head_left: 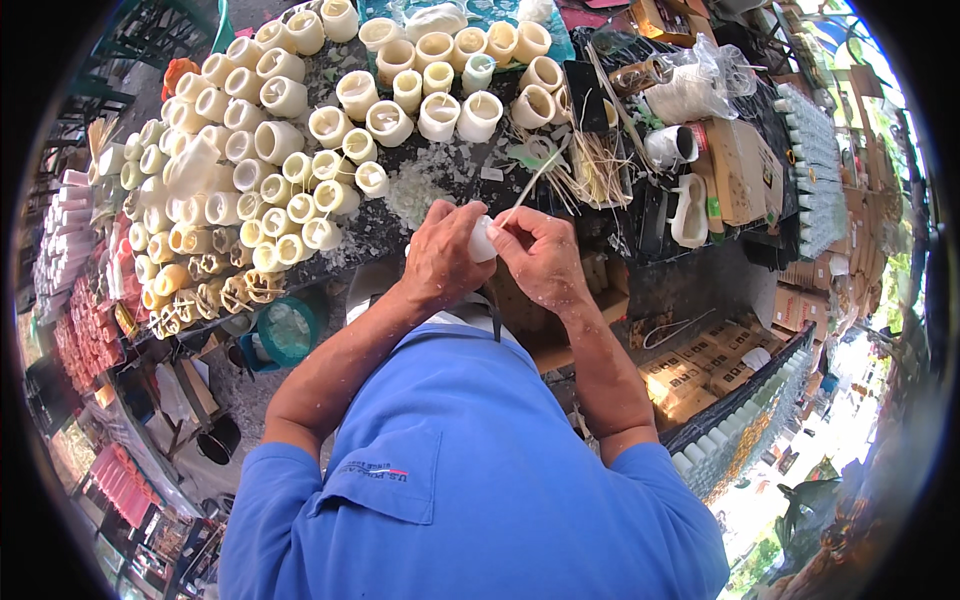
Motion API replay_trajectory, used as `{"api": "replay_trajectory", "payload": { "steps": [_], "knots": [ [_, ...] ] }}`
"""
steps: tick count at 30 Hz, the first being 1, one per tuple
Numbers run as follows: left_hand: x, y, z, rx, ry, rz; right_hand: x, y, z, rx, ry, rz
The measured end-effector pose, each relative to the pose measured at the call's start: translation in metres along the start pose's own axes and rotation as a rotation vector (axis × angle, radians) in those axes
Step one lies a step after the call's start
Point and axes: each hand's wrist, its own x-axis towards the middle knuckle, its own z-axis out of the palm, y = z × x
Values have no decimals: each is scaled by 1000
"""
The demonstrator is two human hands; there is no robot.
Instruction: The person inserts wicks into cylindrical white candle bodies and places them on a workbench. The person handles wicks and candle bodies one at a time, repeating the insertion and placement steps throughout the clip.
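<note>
Close to my body, at the table's near edge, my left hand (446,252) is closed around a small white wax-like piece (482,240). My right hand (543,260) pinches at the piece's right side, thumb pressed to it. A thin pale strand (532,184) rises from between the right fingertips and slants up to the right; its lower end is hidden. White flecks dot both hands and forearms. Beyond the hands lie white shavings (415,190) on the dark table. Several cream wax-like cups (388,123) stand past them, some with strands across their mouths.
More cups (283,97) crowd the table's left side. To the right are a bundle of dry stalks (600,165), a white jug-like container (689,210), a can (671,147) and cardboard (735,170). A teal basin (287,330) sits below left, boxes (700,370) below right.
</note>
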Motion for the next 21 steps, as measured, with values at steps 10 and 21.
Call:
{"api": "replay_trajectory", "payload": {
  "steps": [10,21],
  "knots": [
    [5,1,4,-28,66,89,-7,-3,8,-69,118,-17],
    [2,16,0,-11,52,122,-17,-11,3,-88,105,-53]
  ]
}}
